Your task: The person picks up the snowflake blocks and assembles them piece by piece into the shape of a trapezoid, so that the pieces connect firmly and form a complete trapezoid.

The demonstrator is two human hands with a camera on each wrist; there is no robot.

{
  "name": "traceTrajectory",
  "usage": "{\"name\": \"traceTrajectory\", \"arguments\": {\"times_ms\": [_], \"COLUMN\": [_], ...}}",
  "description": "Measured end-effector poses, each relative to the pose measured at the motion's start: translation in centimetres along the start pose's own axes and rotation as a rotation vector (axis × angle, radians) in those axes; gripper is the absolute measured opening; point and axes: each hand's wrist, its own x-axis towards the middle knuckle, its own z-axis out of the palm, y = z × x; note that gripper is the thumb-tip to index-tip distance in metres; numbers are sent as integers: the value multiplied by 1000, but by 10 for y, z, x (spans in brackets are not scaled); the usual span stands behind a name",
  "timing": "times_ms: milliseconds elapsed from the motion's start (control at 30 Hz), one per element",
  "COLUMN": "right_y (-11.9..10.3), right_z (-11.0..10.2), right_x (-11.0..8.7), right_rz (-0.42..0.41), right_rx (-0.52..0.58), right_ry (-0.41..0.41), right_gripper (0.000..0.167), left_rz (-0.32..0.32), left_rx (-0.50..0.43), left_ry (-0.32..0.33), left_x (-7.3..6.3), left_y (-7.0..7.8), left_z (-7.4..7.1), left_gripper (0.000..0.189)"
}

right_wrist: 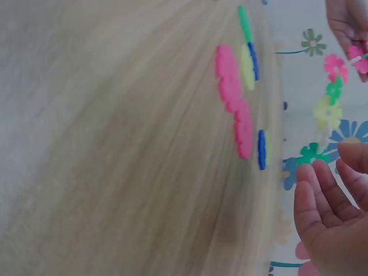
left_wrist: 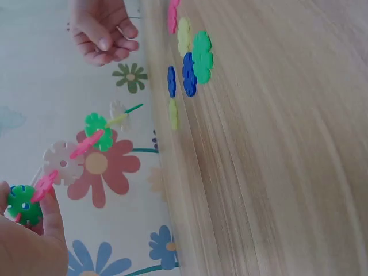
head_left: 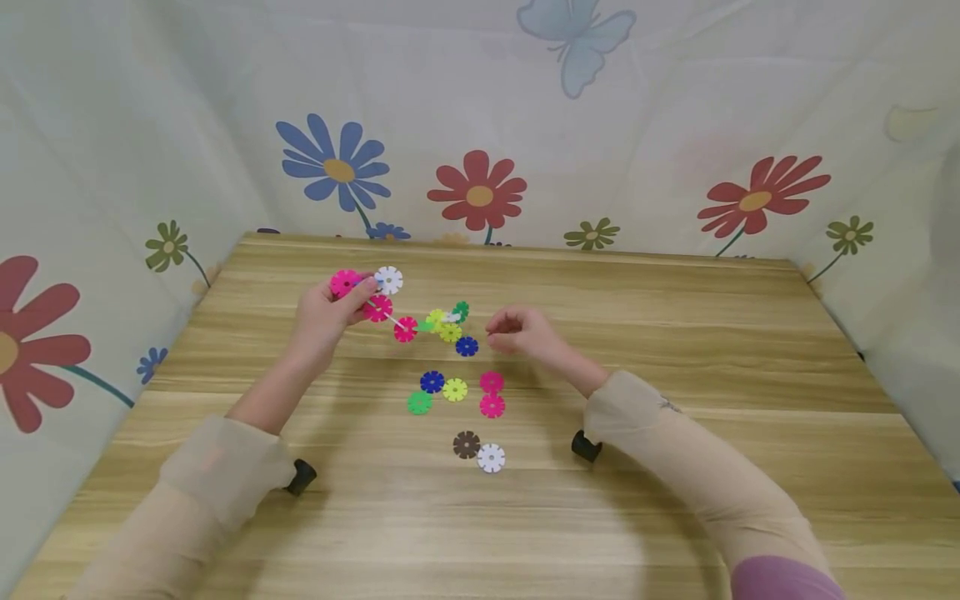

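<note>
My left hand pinches one end of a chain of notched plastic discs, slotted together in pink, white, green and yellow. The chain hangs above the table, slanting down to the right. In the left wrist view a green disc sits between thumb and fingers. My right hand is raised beside the chain's far end, fingers loosely bent, holding nothing. A green end disc appears right by its fingertips in the right wrist view, while the head view shows a small gap between them.
Loose discs lie mid-table: yellow and blue below the chain, then another blue, yellow and green. Two pink discs lie right of these, brown and white nearer. A flowered cloth stands behind.
</note>
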Motion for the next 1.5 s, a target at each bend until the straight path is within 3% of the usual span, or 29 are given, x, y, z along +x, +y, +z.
{"name": "traceTrajectory", "arguments": {"times_ms": [167,367,567,933,1133,1500], "right_y": [6,7,7,10,9,15], "right_z": [8,20,27,11,3,7], "right_x": [13,21,21,-3,-13,-4], "right_rz": [-69,-190,-235,-258,-189,-102], "right_rx": [-226,-514,-663,-620,-575,-562], "right_ry": [-119,-297,-382,-333,-290,-201], "right_gripper": [27,52,63,51,44,34], "left_rz": [-15,-13,-5,5,0,-7], "left_rx": [-14,-47,-70,-65,-61,-48], "left_ry": [56,56,45,16,-58,-94], "left_x": [3,6,6,2,-1,-3], "left_y": [2,-1,-3,-1,3,5], "left_z": [-4,-4,-2,4,7,12], "left_gripper": [62,62,60,53,56,57]}}
